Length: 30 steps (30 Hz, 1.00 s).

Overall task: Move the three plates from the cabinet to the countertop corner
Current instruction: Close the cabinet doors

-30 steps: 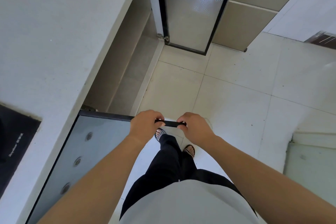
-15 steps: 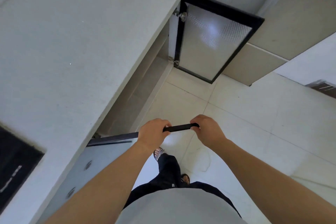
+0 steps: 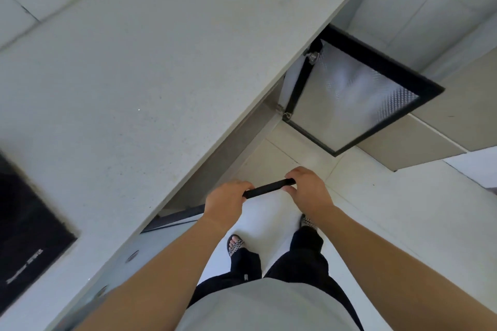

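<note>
Both my hands hold one flat dark thing [image 3: 269,189] that shows edge-on as a thin black bar; whether it is the plates I cannot tell. My left hand [image 3: 224,203] grips its left end and my right hand [image 3: 308,191] grips its right end, in front of the counter's edge. The grey countertop [image 3: 134,75] spreads across the upper left. Below it the cabinet [image 3: 236,148] stands open, and its visible shelf is bare. No other plate shows.
A frosted-glass cabinet door [image 3: 357,99] in a black frame swings out over the tiled floor [image 3: 403,209]. A second glass door [image 3: 172,219] juts out by my left arm. A black cooktop [image 3: 24,223] is set into the counter at the left.
Both hands have kept their grip and moved up and right along the counter's edge. The bar has tilted, right end higher. My view has swung toward the countertop.
</note>
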Tool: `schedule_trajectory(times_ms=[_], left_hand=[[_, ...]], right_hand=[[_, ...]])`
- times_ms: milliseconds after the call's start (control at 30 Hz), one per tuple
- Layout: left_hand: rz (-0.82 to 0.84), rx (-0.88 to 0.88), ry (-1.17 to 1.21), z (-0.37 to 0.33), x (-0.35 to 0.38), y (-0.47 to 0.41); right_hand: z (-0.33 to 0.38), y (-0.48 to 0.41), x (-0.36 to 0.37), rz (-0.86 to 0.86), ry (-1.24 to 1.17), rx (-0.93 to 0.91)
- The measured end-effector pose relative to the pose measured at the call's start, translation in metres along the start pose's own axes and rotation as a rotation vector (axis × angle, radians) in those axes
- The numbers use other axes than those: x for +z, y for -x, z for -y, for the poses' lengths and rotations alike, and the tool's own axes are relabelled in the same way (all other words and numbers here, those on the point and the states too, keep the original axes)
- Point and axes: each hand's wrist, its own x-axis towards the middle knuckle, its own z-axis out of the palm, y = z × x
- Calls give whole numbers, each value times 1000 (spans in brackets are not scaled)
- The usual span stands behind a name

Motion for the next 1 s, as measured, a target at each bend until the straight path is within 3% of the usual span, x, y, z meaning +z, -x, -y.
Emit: schedule_trajectory(times_ms=[400,567,733,1000], left_hand=[[-115,-457,67,-25,-20,-19],[-154,-569,41,-45,-16,-23],[-167,-667,111,-64,-12,-28],[-168,-684,142,-64,-14,-39]], right_hand=[[-4,-98,-36,136,11,-326],[-3,-128,-47,178,25,-419],[-7,-145,-55,154,-20,-419],[-5,-161,-56,72,-66,-306]])
